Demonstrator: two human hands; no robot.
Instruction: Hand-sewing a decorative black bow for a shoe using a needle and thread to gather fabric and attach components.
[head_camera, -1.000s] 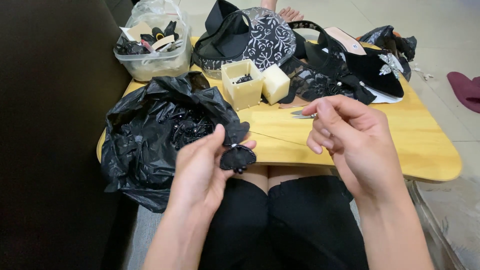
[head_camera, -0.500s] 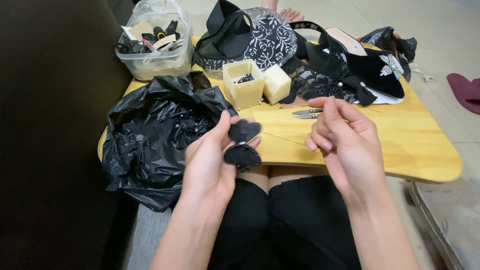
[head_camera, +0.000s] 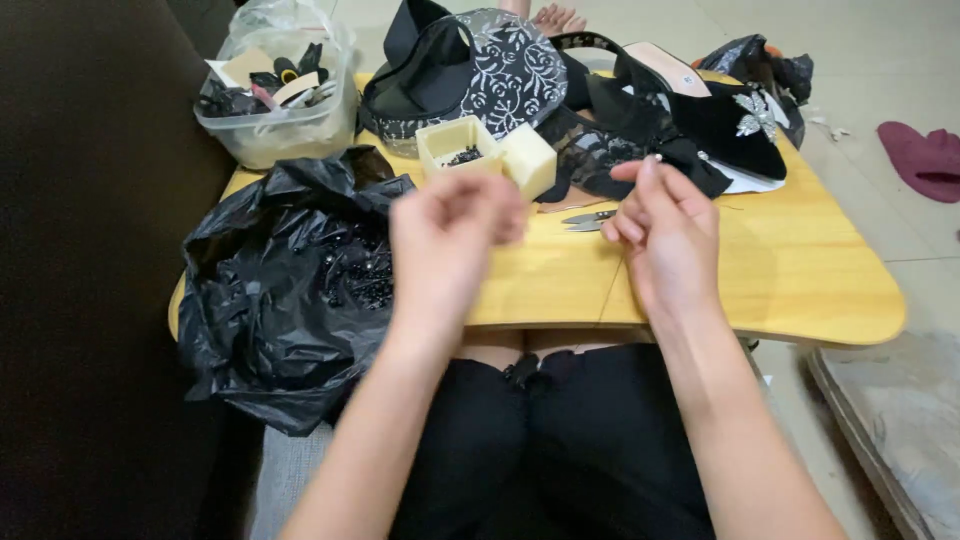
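Observation:
My left hand (head_camera: 450, 240) is raised over the front of the yellow wooden table (head_camera: 800, 290), blurred, with its back to me and its fingers curled; whatever it holds is hidden. My right hand (head_camera: 665, 225) is lifted beside it with thumb and fingers pinched on a thin needle (head_camera: 655, 160), of which only a pale tip shows. Just behind the hands stands a small cream box (head_camera: 452, 145) of black beads, with its lid (head_camera: 530, 160) next to it. Small thread snips (head_camera: 590, 220) lie between the two hands.
A crumpled black plastic bag (head_camera: 280, 300) with shiny black beads covers the table's left end. Behind are a clear tub (head_camera: 275, 110) of scraps, black patterned fabric (head_camera: 490, 70) and a black shoe with a silver ornament (head_camera: 730, 125). A maroon slipper (head_camera: 925, 160) lies on the floor.
My left hand rose from lap height up over the table edge, and the black fabric piece it held is no longer in sight. My right hand lifted a little and stays pinched.

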